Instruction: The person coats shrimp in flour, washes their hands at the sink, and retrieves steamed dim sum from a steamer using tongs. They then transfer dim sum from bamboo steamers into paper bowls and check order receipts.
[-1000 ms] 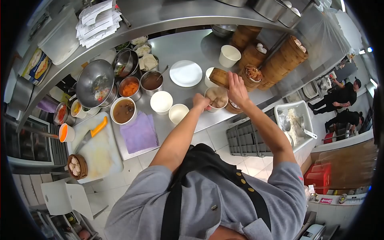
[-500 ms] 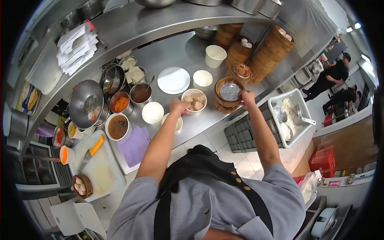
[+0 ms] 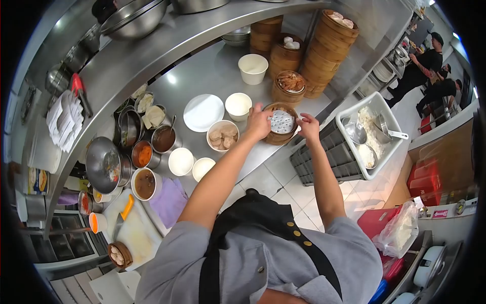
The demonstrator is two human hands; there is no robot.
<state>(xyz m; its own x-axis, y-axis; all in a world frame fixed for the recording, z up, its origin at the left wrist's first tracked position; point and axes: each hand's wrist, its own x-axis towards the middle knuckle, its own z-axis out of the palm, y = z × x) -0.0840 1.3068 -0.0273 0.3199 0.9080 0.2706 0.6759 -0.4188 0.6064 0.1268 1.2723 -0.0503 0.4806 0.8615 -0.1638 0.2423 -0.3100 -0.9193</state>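
A round bamboo steamer (image 3: 278, 139) stands near the counter's front edge, with a white perforated paper liner (image 3: 282, 122) inside. My left hand (image 3: 259, 123) is closed at the steamer's left rim. At the right rim my right hand (image 3: 308, 126) has its fingers bent against the edge. Whether the fingertips also touch the liner is hidden. Left of my left hand sits a white bowl of pale, rounded food pieces (image 3: 223, 137). Behind the steamer, another steamer holds brownish-orange food (image 3: 291, 82). A white paper bowl (image 3: 238, 105) and a white plate (image 3: 203, 112) lie nearby.
Tall bamboo steamer stacks (image 3: 329, 48) stand at the back right. On the left are metal pots, a wok (image 3: 104, 161), a soup bowl (image 3: 146, 183) and a cutting board (image 3: 136, 223) with an orange-handled knife (image 3: 124, 210). A white tub (image 3: 374, 172) is at right; people stand beyond.
My left hand has let go of the bowl of food pieces and moved right to the steamer. My right hand stays at the steamer's right rim. The camera view has shifted.
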